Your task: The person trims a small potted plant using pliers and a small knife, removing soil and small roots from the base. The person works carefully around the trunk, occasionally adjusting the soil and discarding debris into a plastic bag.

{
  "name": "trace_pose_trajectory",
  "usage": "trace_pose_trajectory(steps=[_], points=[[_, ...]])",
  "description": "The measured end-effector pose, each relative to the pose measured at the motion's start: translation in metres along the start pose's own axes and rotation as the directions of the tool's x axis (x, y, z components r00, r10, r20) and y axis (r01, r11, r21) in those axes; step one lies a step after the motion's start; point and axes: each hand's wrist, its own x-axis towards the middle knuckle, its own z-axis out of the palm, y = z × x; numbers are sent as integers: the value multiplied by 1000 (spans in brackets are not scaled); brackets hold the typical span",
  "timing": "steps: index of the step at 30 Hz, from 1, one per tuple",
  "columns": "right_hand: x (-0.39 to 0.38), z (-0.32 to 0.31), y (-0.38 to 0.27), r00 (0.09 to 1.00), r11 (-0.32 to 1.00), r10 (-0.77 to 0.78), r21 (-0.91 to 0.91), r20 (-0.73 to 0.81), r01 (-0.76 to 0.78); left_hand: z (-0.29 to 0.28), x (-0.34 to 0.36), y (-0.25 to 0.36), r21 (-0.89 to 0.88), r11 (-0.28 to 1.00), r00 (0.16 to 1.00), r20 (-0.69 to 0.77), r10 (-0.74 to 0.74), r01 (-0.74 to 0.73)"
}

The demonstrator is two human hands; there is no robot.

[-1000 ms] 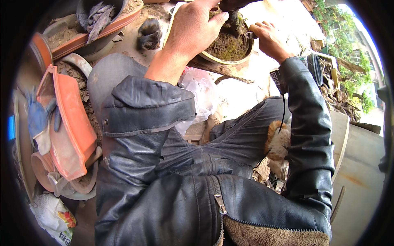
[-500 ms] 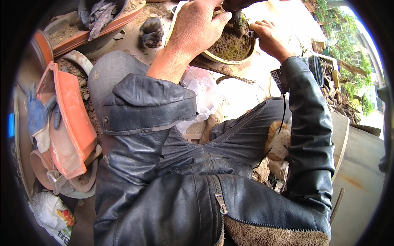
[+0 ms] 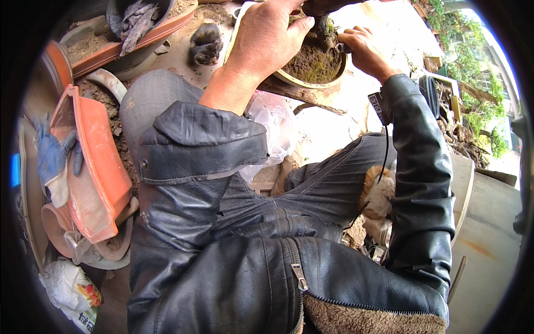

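My left hand [image 3: 264, 42] is bent over the dark tree trunk [image 3: 322, 30] at the top edge, thumb beside it; its fingertips are hidden, so what exactly it grips is unclear. The trunk stands in a round pale pot [image 3: 311, 83] of mossy soil. My right hand [image 3: 367, 53] is closed on a small metal tool [image 3: 344, 48] at the pot's right side, against the trunk's base. The pot rests on a dark board [image 3: 300, 94] in front of me. A small black device [image 3: 378, 108] with a cable hangs by my right sleeve.
Orange planters [image 3: 89, 161], a blue glove [image 3: 50, 156] and a dark bin [image 3: 139, 22] crowd the left. A dark furry lump [image 3: 206, 44] lies beside the pot. A plastic bag [image 3: 270, 128] is between my legs, orange-white fur [image 3: 375, 195] by my right knee. Wood debris [image 3: 456, 128] lines the right.
My left hand and the trunk have shifted slightly right over the last second. My right hand keeps its grip on the tool with very little movement.
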Motion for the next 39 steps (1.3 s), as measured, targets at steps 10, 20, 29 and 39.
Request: trace_pose_trajectory(steps=[10, 20, 29, 39], points=[[-1, 4, 1, 997, 998, -55, 4, -46, 55, 1, -1, -1, -4, 997, 996, -23, 81, -81], [1, 3, -1, 999, 999, -18, -51, -35, 16, 1, -1, -1, -9, 1000, 1000, 0, -11, 11], [2, -1, 0, 998, 1000, -18, -13, -59, 17, 1, 0, -1, -23, 1000, 1000, 10, -19, 19], [4, 4, -1, 998, 997, -41, 57, -39, 44, 3, -1, 0, -27, 998, 998, 17, -62, 63]])
